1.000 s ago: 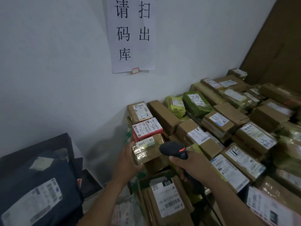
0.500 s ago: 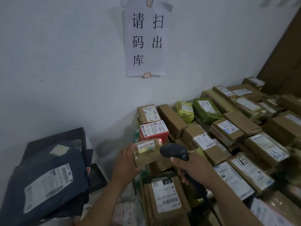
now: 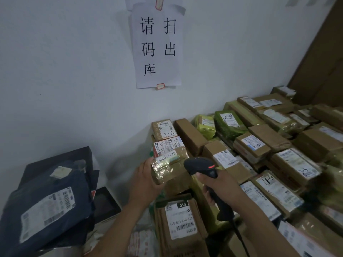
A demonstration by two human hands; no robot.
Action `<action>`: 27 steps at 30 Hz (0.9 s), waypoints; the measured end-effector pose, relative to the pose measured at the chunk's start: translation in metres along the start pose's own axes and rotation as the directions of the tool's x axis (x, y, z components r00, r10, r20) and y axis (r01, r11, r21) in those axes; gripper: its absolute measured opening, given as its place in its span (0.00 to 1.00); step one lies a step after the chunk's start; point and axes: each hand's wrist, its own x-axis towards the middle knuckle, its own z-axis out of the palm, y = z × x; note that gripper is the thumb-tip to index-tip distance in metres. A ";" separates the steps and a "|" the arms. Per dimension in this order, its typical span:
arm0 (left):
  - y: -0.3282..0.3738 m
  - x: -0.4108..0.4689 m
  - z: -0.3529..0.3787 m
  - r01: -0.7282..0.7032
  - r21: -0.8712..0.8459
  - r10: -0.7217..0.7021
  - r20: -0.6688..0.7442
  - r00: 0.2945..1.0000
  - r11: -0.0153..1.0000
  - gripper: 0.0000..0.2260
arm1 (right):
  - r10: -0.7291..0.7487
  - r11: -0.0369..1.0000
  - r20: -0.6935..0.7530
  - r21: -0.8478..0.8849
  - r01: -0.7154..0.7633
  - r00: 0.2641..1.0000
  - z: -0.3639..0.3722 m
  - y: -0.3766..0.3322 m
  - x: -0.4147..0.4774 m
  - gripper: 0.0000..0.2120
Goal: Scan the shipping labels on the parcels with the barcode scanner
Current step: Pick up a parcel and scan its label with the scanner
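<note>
Left hand [image 3: 146, 179], fingers curled round parcel [image 3: 168, 170], label [image 3: 167, 157] facing up, right hand [image 3: 221, 185], fingers wrapped round scanner [image 3: 199, 165], at parcel's 3 o'clock

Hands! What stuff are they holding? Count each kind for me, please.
Taped parcel: 1, held by the left hand
Barcode scanner: 1, gripped by the right hand
Total: 2
</note>
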 end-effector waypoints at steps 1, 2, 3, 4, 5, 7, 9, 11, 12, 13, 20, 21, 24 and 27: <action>0.008 0.003 0.002 0.006 -0.030 -0.006 0.005 1.000 1.000 0.45 | -0.004 0.999 -0.050 0.044 0.006 0.999 -0.005 0.002 0.000 0.19; 0.018 0.007 0.005 0.010 -0.064 -0.009 0.009 1.000 0.998 0.46 | -0.011 0.996 -0.104 0.092 0.020 0.994 -0.010 0.004 0.000 0.18; 0.028 0.011 0.008 0.013 -0.096 -0.012 0.017 1.000 0.995 0.46 | -0.014 0.990 -0.160 0.135 0.035 0.987 -0.016 0.006 0.000 0.17; 0.040 0.015 0.012 0.024 -0.130 -0.020 0.034 0.999 0.991 0.47 | -0.010 0.984 -0.218 0.171 0.048 0.976 -0.022 0.007 0.000 0.16; 0.052 0.019 0.017 0.042 -0.166 -0.032 0.064 0.997 0.985 0.48 | 0.000 0.979 -0.281 0.194 0.057 0.960 -0.028 0.008 -0.001 0.15; 0.075 0.028 0.027 0.061 -0.211 -0.030 0.148 0.988 0.975 0.50 | 0.023 0.976 -0.404 0.206 0.066 0.915 -0.042 0.013 -0.004 0.17; 0.097 0.034 0.040 0.043 -0.212 0.014 0.262 0.965 0.976 0.53 | 0.036 0.977 -0.483 0.201 0.071 0.875 -0.055 0.019 -0.009 0.19; 0.113 0.037 0.053 0.009 -0.166 0.055 0.380 0.923 0.986 0.57 | 0.046 0.975 -0.522 0.208 0.075 0.852 -0.064 0.022 -0.012 0.21; 0.119 0.038 0.059 -0.003 -0.164 0.073 0.425 0.902 0.986 0.58 | 0.052 0.976 -0.535 0.206 0.071 0.843 -0.067 0.023 -0.013 0.21; 0.123 0.037 0.066 -0.008 -0.186 0.095 0.462 0.882 0.983 0.58 | 0.058 0.978 -0.548 0.197 0.061 0.834 -0.069 0.025 -0.012 0.20; 0.111 0.035 0.086 -0.057 -0.296 0.220 0.553 0.804 0.953 0.53 | 0.034 0.992 -0.497 0.121 0.031 0.867 -0.060 0.021 -0.001 0.25; 0.103 0.036 0.085 -0.067 -0.292 0.226 0.555 0.801 0.954 0.54 | 0.037 0.994 -0.484 0.110 0.019 0.875 -0.055 0.021 0.002 0.23; 0.076 0.041 0.075 -0.046 -0.310 0.207 0.508 0.836 0.949 0.42 | 0.054 0.995 -0.402 0.101 -0.014 0.914 -0.036 0.018 0.010 0.18; 0.044 0.046 0.064 -0.053 -0.361 0.176 0.316 0.932 0.931 0.10 | 0.035 0.995 -0.248 0.099 -0.010 0.968 -0.014 0.016 0.014 0.17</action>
